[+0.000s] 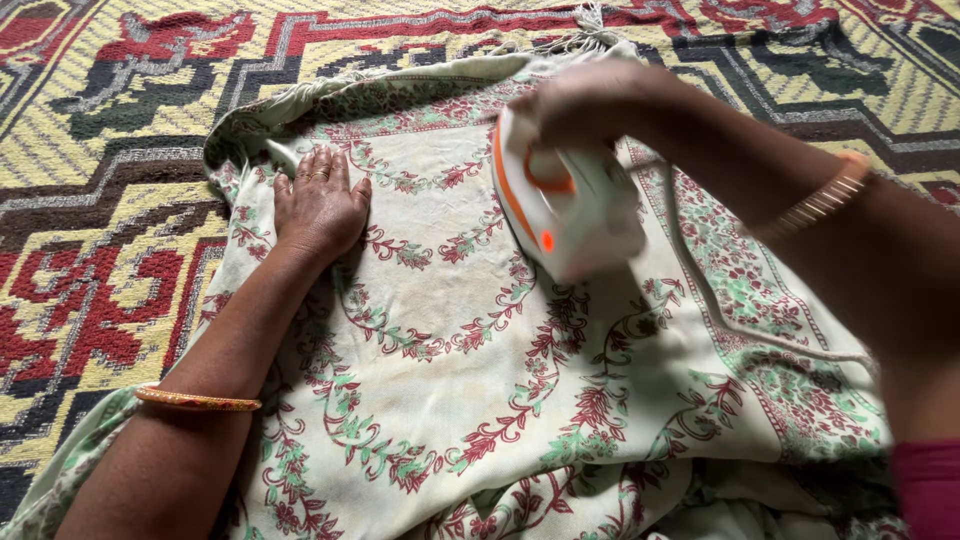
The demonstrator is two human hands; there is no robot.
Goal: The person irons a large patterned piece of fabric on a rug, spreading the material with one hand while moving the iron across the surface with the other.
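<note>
Head view | right hand [590, 100] grip closed on white-orange iron [565, 205] | left hand [320, 205] flat, open on floral cloth [450, 340]

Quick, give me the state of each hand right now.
Left hand: open, flat on the cloth.
Right hand: closed around the iron.

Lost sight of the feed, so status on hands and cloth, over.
Left hand flat on floral cloth, pinning it. Right hand gripping white-and-orange iron on the cloth. Patterned rug beneath; nothing blocking.
</note>
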